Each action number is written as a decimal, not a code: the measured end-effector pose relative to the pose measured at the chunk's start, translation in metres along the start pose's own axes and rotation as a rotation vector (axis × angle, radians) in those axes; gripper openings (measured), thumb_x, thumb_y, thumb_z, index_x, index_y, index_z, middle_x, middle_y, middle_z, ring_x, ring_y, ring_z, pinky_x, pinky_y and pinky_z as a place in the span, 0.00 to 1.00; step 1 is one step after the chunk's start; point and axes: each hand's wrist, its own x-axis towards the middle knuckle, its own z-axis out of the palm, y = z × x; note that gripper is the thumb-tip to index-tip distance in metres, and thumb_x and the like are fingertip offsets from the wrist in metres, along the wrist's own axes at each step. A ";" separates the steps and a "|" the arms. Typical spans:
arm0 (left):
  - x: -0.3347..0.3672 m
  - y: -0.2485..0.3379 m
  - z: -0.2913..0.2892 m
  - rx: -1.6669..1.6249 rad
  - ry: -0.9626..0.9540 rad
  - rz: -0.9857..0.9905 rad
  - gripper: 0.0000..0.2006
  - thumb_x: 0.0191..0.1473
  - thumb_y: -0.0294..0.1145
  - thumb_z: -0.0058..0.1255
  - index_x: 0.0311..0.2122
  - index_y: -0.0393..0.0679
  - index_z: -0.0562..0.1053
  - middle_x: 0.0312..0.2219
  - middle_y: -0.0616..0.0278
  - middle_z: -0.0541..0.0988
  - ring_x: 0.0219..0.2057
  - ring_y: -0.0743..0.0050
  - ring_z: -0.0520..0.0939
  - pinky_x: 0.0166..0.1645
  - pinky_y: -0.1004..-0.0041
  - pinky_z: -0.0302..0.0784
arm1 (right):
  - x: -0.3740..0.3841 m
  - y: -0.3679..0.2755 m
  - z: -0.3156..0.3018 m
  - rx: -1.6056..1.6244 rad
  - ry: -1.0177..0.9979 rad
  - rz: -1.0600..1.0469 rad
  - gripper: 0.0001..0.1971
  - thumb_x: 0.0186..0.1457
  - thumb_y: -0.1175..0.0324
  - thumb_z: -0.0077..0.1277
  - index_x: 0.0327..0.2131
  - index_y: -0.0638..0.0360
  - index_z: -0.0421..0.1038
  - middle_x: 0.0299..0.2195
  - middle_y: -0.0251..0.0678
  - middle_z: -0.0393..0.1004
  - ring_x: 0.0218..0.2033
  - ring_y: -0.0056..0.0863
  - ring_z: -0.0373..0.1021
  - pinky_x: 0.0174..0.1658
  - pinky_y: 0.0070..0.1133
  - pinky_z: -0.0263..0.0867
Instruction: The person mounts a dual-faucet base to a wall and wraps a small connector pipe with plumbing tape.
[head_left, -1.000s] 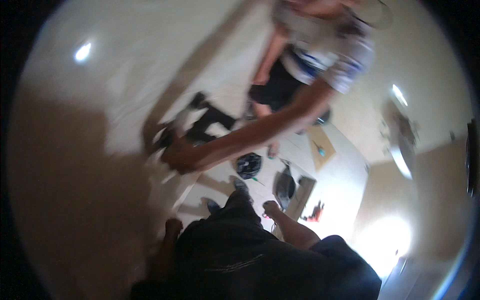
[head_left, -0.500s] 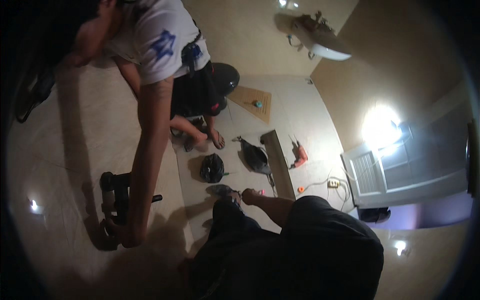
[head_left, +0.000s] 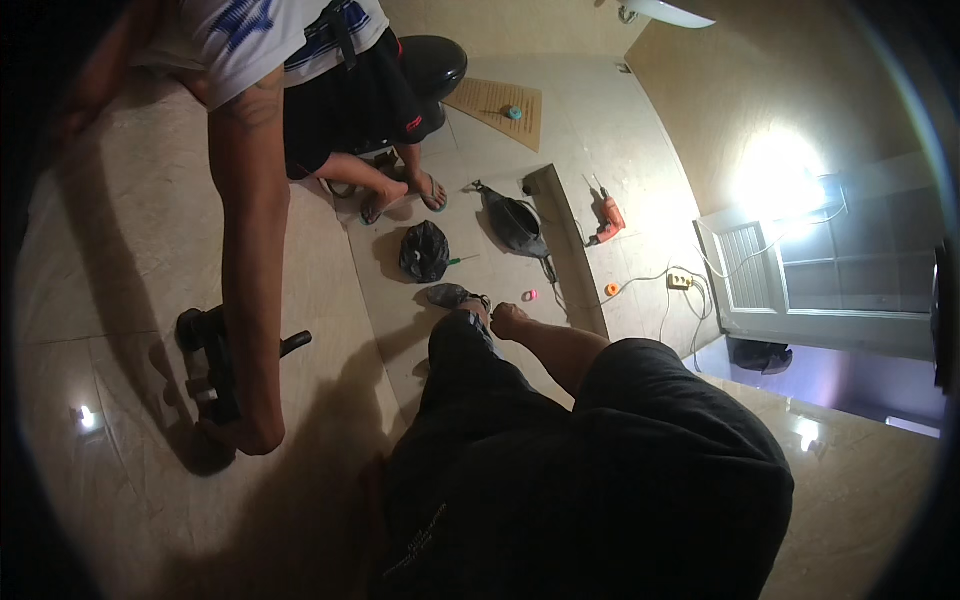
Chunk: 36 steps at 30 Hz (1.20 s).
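Note:
My right hand (head_left: 508, 322) reaches forward from a dark sleeve. It appears closed, low in front of me, and whatever it may hold is hidden. Of my left arm only a dim strip of skin shows beside my dark shirt; the fingers are lost in shadow. Behind my right hand, in line with it, a dark shoe or foot (head_left: 452, 296) rests on the floor. At the left, a co-worker's arm (head_left: 250, 260) stretches down to a black fixture or tool with a handle (head_left: 297, 343) against the beige tiles. That person's hand is partly hidden behind the forearm.
A black plastic bag (head_left: 424, 252), a green screwdriver (head_left: 463, 261), a dark waist bag (head_left: 513, 226) and a red drill (head_left: 608, 219) lie on the floor. A power strip (head_left: 679, 282) and cables are near the louvred door (head_left: 745, 270). A black toilet (head_left: 435, 65) stands behind cardboard (head_left: 525, 130).
My view has tilted down, so the floor things sit higher in the picture. The co-worker's upper body has slid toward the top left; that person's hand stays at the black fixture or tool.

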 end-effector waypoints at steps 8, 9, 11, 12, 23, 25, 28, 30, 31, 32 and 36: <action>-0.018 0.003 0.001 -0.046 0.001 -0.039 0.12 0.54 0.38 0.52 0.37 0.41 0.76 0.31 0.57 0.79 0.32 0.66 0.80 0.38 0.63 0.76 | 0.009 0.011 0.008 -0.004 -0.002 -0.005 0.15 0.54 0.62 0.51 0.42 0.59 0.77 0.45 0.50 0.76 0.50 0.46 0.72 0.53 0.34 0.68; -0.020 0.003 0.002 -0.055 0.003 -0.042 0.12 0.54 0.38 0.52 0.38 0.41 0.76 0.31 0.57 0.79 0.32 0.66 0.80 0.38 0.63 0.76 | 0.007 0.009 0.006 -0.005 -0.006 -0.006 0.15 0.54 0.62 0.51 0.42 0.59 0.77 0.45 0.50 0.77 0.50 0.46 0.72 0.53 0.34 0.69; -0.020 0.009 0.007 -0.064 -0.004 -0.045 0.12 0.54 0.38 0.52 0.38 0.40 0.75 0.32 0.57 0.79 0.32 0.66 0.80 0.39 0.63 0.76 | 0.014 0.012 0.007 -0.022 -0.010 -0.021 0.16 0.54 0.62 0.51 0.42 0.59 0.77 0.45 0.50 0.76 0.50 0.45 0.72 0.53 0.34 0.68; -0.022 0.011 0.009 -0.075 -0.003 -0.047 0.12 0.54 0.38 0.52 0.39 0.40 0.75 0.32 0.56 0.79 0.32 0.66 0.80 0.39 0.63 0.76 | 0.017 0.014 0.007 -0.041 -0.011 -0.037 0.16 0.54 0.62 0.51 0.42 0.59 0.77 0.45 0.50 0.76 0.50 0.45 0.72 0.53 0.34 0.68; -0.041 0.058 0.028 -0.348 0.026 -0.044 0.13 0.56 0.39 0.51 0.37 0.38 0.74 0.31 0.57 0.79 0.30 0.71 0.79 0.33 0.69 0.74 | 0.104 0.091 0.057 -1.154 0.019 -0.741 0.09 0.51 0.64 0.51 0.27 0.53 0.80 0.29 0.38 0.81 0.33 0.34 0.78 0.35 0.34 0.72; -0.047 0.045 0.031 -0.407 0.052 -0.049 0.12 0.56 0.39 0.51 0.34 0.38 0.74 0.30 0.57 0.79 0.29 0.71 0.79 0.32 0.69 0.73 | 0.097 0.095 0.054 -0.887 0.006 -0.759 0.06 0.50 0.67 0.52 0.24 0.55 0.78 0.24 0.37 0.79 0.24 0.34 0.77 0.28 0.32 0.73; -0.041 0.044 0.027 -0.444 0.056 0.014 0.13 0.55 0.39 0.52 0.31 0.38 0.74 0.26 0.58 0.78 0.27 0.72 0.79 0.29 0.69 0.73 | 0.114 0.112 0.052 -0.449 0.123 -0.903 0.08 0.51 0.69 0.51 0.21 0.57 0.73 0.13 0.34 0.70 0.13 0.32 0.69 0.18 0.31 0.67; -0.038 0.034 0.032 -0.364 0.053 -0.062 0.13 0.55 0.40 0.53 0.31 0.38 0.74 0.26 0.58 0.78 0.26 0.71 0.79 0.29 0.69 0.73 | 0.090 0.081 0.043 -0.192 0.005 -0.553 0.10 0.53 0.68 0.49 0.20 0.57 0.70 0.11 0.31 0.64 0.09 0.28 0.63 0.14 0.30 0.61; -0.037 0.029 0.035 -0.378 0.057 -0.071 0.13 0.55 0.40 0.53 0.31 0.38 0.74 0.26 0.58 0.78 0.26 0.71 0.79 0.29 0.69 0.73 | 0.074 0.066 0.037 0.000 -0.106 -0.160 0.11 0.53 0.68 0.48 0.19 0.57 0.68 0.10 0.29 0.60 0.08 0.26 0.60 0.12 0.28 0.57; -0.035 0.028 0.040 -0.372 0.057 -0.059 0.14 0.55 0.40 0.54 0.32 0.38 0.75 0.26 0.58 0.79 0.26 0.71 0.79 0.29 0.69 0.73 | 0.070 0.061 0.031 -0.010 -0.101 -0.165 0.11 0.53 0.68 0.48 0.19 0.57 0.68 0.10 0.29 0.60 0.08 0.26 0.60 0.12 0.28 0.57; -0.027 0.015 0.048 -0.380 0.090 -0.032 0.16 0.55 0.41 0.54 0.32 0.35 0.75 0.26 0.55 0.80 0.26 0.67 0.82 0.29 0.68 0.75 | 0.065 0.051 0.019 -0.031 -0.116 -0.070 0.10 0.51 0.64 0.50 0.23 0.59 0.75 0.17 0.40 0.73 0.16 0.32 0.69 0.21 0.33 0.66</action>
